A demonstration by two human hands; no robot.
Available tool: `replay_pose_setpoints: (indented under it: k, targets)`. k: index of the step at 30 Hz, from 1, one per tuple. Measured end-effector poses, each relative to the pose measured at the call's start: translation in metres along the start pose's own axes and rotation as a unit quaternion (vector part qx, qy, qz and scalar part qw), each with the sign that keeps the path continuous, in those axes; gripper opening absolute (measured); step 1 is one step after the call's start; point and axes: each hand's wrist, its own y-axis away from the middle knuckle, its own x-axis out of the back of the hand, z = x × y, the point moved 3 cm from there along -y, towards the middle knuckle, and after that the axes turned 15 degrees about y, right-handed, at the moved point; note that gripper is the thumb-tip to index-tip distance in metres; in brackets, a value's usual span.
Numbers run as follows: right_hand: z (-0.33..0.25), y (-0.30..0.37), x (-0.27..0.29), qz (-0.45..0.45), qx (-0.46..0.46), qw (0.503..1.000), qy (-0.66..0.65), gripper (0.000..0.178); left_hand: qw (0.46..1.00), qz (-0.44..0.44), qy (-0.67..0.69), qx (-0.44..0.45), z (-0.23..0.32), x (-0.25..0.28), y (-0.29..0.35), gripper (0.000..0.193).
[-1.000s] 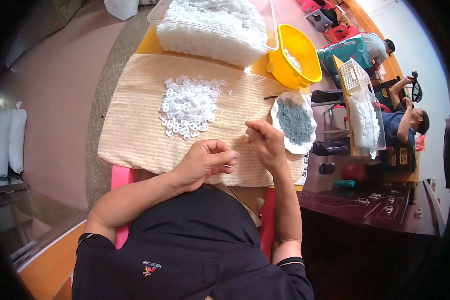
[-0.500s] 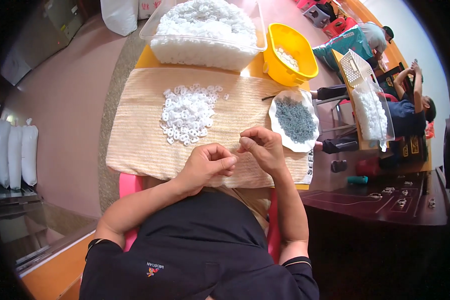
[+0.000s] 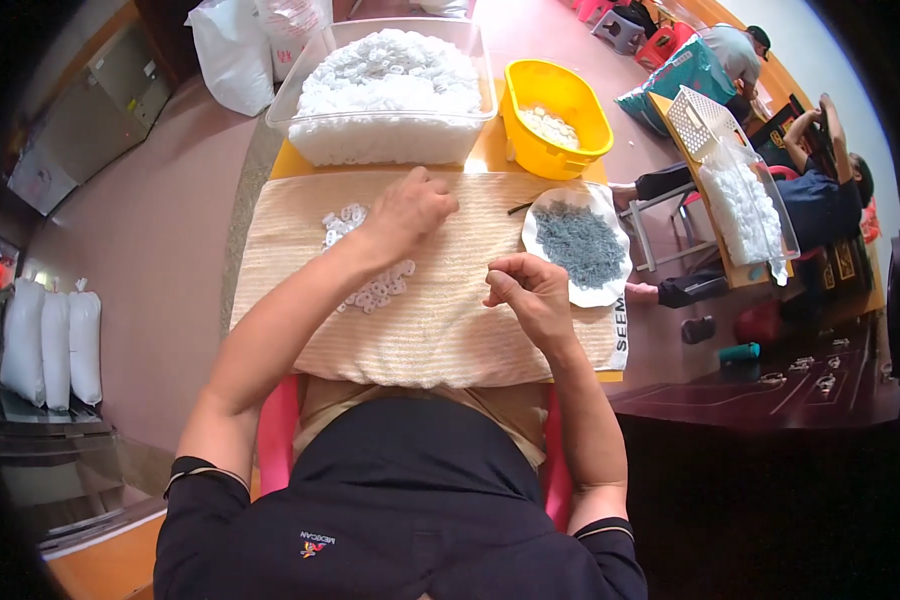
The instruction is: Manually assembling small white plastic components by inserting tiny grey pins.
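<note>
My left hand (image 3: 408,215) reaches over a loose pile of small white plastic pieces with holes (image 3: 375,290) on a striped towel (image 3: 450,345). Its fingers are curled together just past the pile's far right edge, and whatever they hold is hidden. Part of the pile lies behind that hand and forearm. Above the towel's right half, my right hand (image 3: 532,297) is closed in a pinch, thumb against fingers; anything between them is too small to name. Close to its right stands a white scalloped plate (image 3: 602,296) heaped with tiny dark grey parts (image 3: 578,243).
Behind the towel stand a clear bin (image 3: 385,140) full of white pieces and a yellow tub (image 3: 560,160) with some pale pieces inside. A thin dark stick (image 3: 519,209) lies by the plate. Two people sit to the right, near another table with a clear container (image 3: 745,215).
My left hand has moved from beside my right hand, forward over the white pile to its far edge. My right hand stays pinched near the plate. The view has shifted slightly.
</note>
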Motion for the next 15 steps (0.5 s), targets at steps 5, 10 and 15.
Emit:
replay_pose_setpoints:
  k: [5,10,15]
  targets:
    - [0.001,-0.001,0.001,-0.004,0.009,1.000,0.011,0.007,0.993,-0.108,-0.039,0.004,-0.017,-0.008,-0.017,0.009]
    - [0.001,-0.001,0.001,-0.009,0.016,1.000,0.007,0.008,0.985,-0.169,-0.015,0.031,-0.026,-0.009,-0.026,0.008]
    - [0.004,-0.001,-0.001,-0.012,0.018,1.000,-0.008,0.008,0.987,-0.145,0.062,0.030,-0.025,-0.005,-0.021,0.005]
